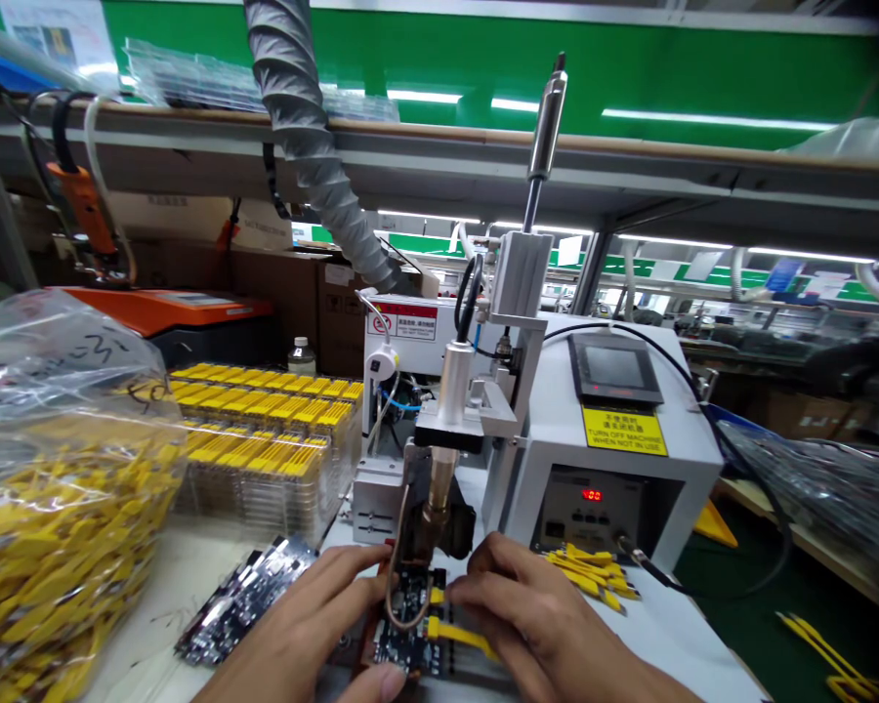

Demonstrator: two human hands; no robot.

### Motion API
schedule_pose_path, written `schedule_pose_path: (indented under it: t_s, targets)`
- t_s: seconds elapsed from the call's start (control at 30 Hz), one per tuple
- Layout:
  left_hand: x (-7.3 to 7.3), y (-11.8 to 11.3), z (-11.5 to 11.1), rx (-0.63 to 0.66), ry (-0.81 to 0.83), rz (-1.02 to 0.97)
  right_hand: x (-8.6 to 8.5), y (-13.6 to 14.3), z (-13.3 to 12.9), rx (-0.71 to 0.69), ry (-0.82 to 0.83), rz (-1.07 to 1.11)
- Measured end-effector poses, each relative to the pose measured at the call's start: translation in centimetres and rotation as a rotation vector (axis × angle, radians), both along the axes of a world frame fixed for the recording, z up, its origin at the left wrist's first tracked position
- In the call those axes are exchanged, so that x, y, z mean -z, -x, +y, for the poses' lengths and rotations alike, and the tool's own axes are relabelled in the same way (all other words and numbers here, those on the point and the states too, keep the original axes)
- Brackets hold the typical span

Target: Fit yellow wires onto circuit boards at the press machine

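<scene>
A dark circuit board [399, 649] lies in a fixture beneath the soldering head [436, 498] of a bench machine. A bent metal tube [402, 625] curves down over the board. My left hand [300, 625] rests at the board's left side, its fingers stretched out and the thumb near the front edge. On the other side, my right hand [534, 625] is closed, with fingertips on a yellow flat cable [460, 635] whose end lies on the board. Another short yellow piece shows just above it. The exact contact of the right fingertips is partly hidden.
Several loose circuit boards [245, 596] lie to the left, beside a plastic bag [65, 508] of yellow cables. Stacked trays [264, 449] stand behind. Loose yellow cables [593, 571] sit right of my right hand, below the machine's control box [615, 391]. A grey hose [314, 146] hangs overhead.
</scene>
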State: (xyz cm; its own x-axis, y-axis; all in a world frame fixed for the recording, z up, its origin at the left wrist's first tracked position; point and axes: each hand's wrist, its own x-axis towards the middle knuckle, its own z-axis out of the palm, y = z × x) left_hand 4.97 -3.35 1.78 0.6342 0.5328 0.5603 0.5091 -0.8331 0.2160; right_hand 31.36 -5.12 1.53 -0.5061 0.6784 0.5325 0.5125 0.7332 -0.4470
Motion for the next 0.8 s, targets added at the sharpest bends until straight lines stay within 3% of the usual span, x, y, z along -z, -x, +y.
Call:
schedule_pose_path:
  t_s: [0.23, 0.4, 0.5, 0.6, 0.7, 0.8]
  targets:
    - [0.6, -0.1, 0.2, -0.031, -0.162, 0.056, -0.7, 0.4, -0.4, 0.053, 0.142, 0.069]
    - [1.0, 0.2, 0.5, -0.042, -0.265, 0.087, -0.5, 1.1, -0.4, 0.195, 0.528, 0.259]
    - [1.3, 0.4, 0.7, -0.007, -0.214, 0.052, -0.4, 1.3, -0.3, 0.198, 0.748, 0.438]
    - [1.3, 0.5, 0.7, 0.003, -0.105, -0.01, -0.3, 1.2, -0.4, 0.117, 0.837, 0.531]
    - [0.9, 0.5, 0.8, 0.063, -0.038, -0.015, -0.4, 1.0, -0.6, 0.021, 0.888, 0.518]
    - [0.4, 0.5, 0.9, 0.111, -0.016, 0.0, -0.7, 0.8, -0.8, 0.044, 0.894, 0.418]
